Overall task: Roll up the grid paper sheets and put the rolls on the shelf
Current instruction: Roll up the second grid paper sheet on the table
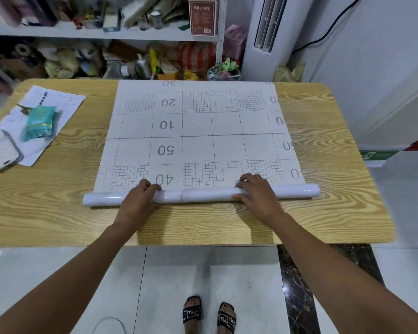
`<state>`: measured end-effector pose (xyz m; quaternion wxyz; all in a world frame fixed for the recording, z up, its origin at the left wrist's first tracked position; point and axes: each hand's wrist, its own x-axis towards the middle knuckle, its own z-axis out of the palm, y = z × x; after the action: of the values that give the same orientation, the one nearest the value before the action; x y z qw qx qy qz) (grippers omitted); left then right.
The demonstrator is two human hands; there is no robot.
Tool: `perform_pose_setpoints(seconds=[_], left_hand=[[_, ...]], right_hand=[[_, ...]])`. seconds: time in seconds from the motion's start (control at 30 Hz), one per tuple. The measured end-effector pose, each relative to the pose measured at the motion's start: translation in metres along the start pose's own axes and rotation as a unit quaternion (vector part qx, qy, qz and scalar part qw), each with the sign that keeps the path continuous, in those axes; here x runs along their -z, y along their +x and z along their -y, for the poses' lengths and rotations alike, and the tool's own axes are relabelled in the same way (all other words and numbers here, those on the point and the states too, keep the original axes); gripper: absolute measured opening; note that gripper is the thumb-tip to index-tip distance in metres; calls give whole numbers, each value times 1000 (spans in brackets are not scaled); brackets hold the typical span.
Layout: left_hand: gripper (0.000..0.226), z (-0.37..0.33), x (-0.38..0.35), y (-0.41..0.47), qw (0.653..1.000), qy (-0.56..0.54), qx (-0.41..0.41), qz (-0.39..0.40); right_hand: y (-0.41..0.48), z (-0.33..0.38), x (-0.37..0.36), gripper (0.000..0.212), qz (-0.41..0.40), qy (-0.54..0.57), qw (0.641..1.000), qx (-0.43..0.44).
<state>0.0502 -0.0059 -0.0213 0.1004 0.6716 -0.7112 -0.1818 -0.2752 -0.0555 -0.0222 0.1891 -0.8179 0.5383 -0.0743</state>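
Cluttered storeroom, packed shelf (101,32), wooden table (323,213), tiled floor (174,273)

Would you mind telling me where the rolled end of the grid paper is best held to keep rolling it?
Hold the roll from the near table edge, as both hands do: left hand and right hand spread apart over its middle span, fingers draped over the top. It is a long thin tube lying crosswise, so two spaced holds should keep it rolling straight up the flat sheet.

Even indoor light, soft shadows, wide-angle bending, blurred edges
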Motion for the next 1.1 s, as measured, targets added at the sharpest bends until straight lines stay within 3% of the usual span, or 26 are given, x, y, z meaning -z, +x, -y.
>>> perform_pose_setpoints(seconds=[0.1, 0.3, 0.47, 0.73, 1.1], left_hand=[[44, 1, 1, 0, 1000, -18, -8, -14], [46, 5, 1, 1, 998, 53, -15, -39], [27, 1, 2, -2, 996, 74, -6, -44], [22, -1, -5, -2, 993, 103, 11, -62], [68, 3, -7, -4, 991, 131, 14, -26]], right_hand=[[2, 0, -1, 35, -16, -26, 1000, 0], [0, 6, 1, 60, 17, -18, 1000, -14], [-2, 6, -1, 58, -7, 10, 1000, 1], [-1, 3, -9, 41, -29, 10, 1000, 8], [-2, 4, -11, 31, -30, -33, 999, -8]])
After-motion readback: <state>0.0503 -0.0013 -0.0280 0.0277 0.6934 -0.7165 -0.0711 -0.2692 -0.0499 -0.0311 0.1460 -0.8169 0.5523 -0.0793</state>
